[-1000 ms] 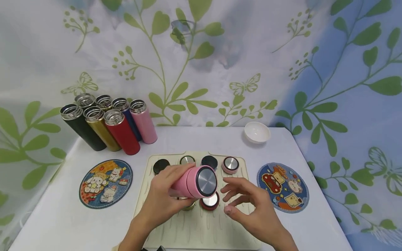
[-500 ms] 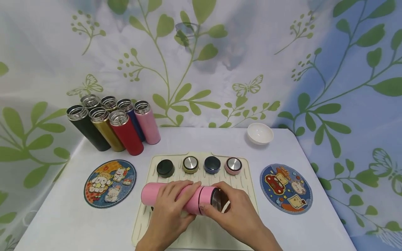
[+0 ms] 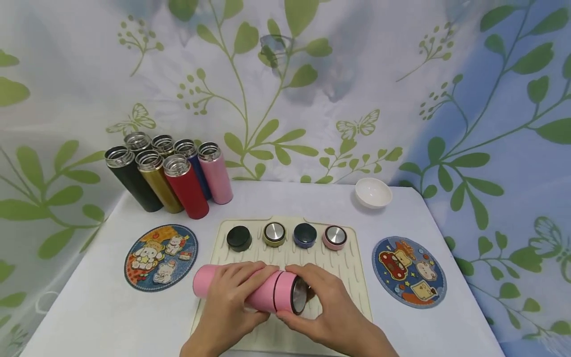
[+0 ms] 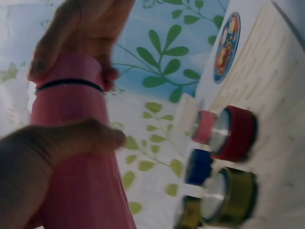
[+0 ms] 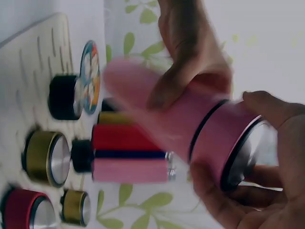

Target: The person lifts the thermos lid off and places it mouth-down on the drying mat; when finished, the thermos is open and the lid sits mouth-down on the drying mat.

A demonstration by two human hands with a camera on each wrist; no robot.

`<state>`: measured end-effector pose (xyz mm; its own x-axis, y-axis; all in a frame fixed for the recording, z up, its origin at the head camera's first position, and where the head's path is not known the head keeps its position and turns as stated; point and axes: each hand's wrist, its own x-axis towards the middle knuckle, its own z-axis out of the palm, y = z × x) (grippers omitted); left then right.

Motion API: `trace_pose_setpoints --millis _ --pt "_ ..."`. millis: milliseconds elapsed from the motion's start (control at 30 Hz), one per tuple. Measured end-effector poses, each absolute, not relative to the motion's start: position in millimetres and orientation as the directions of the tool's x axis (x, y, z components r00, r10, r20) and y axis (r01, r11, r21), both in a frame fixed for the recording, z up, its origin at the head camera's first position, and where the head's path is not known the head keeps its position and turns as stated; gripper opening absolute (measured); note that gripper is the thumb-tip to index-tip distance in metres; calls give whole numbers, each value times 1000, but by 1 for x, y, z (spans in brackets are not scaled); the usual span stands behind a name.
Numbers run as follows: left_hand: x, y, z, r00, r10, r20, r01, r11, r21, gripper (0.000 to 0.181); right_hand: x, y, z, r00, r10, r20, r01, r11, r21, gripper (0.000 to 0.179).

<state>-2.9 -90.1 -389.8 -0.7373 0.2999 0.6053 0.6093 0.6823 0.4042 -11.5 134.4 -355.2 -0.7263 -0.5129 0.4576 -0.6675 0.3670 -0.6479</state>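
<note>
My left hand (image 3: 232,302) grips the body of a pink thermos bottle (image 3: 205,281), which is held sideways over the mat with its lid to the right. The fingers and thumb of my right hand (image 3: 327,310) are around the bottle's pink lid (image 3: 284,291), which has a silver top with a black rim. A dark line shows between lid and body, and the lid sits against the body. In the left wrist view, a red lid (image 4: 238,133) and a gold lid (image 4: 231,196) stand on the mat; in the head view the hands and bottle mostly hide them.
On the cream ridged mat (image 3: 348,277) stand a black lid (image 3: 239,238), a gold lid (image 3: 274,234), a blue lid (image 3: 305,235) and a pink lid (image 3: 334,237). Several lidless bottles (image 3: 185,188) stand back left. Round coasters (image 3: 161,258) flank the mat; a white bowl (image 3: 373,193) is behind.
The pink bottle has turned from pointing its lid at the camera to lying sideways in my left hand. My right hand, apart and holding nothing before, has come to grip the lid.
</note>
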Motion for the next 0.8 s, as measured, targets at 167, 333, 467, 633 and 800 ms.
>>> trace_pose_setpoints --millis 167,333,467,633,800 --pt "-4 -98 -404 -770 277 574 577 687 442 84 -14 131 -357 -643 -617 455 -758 426 -493 67" --pt "-12 -92 -404 -729 285 622 627 643 440 86 -20 135 -351 -635 -591 498 -763 375 -527 67" --pt "-20 -91 -398 -719 292 631 645 617 450 94 -25 143 -339 -640 -565 521 -749 310 -585 64" --pt "-22 -107 -397 -757 260 600 584 682 441 96 -28 157 -330 -672 -540 508 -700 237 -674 65" --pt "-23 -114 -400 -735 277 619 594 703 391 87 -32 163 -333 -799 -487 352 -536 312 -784 58"
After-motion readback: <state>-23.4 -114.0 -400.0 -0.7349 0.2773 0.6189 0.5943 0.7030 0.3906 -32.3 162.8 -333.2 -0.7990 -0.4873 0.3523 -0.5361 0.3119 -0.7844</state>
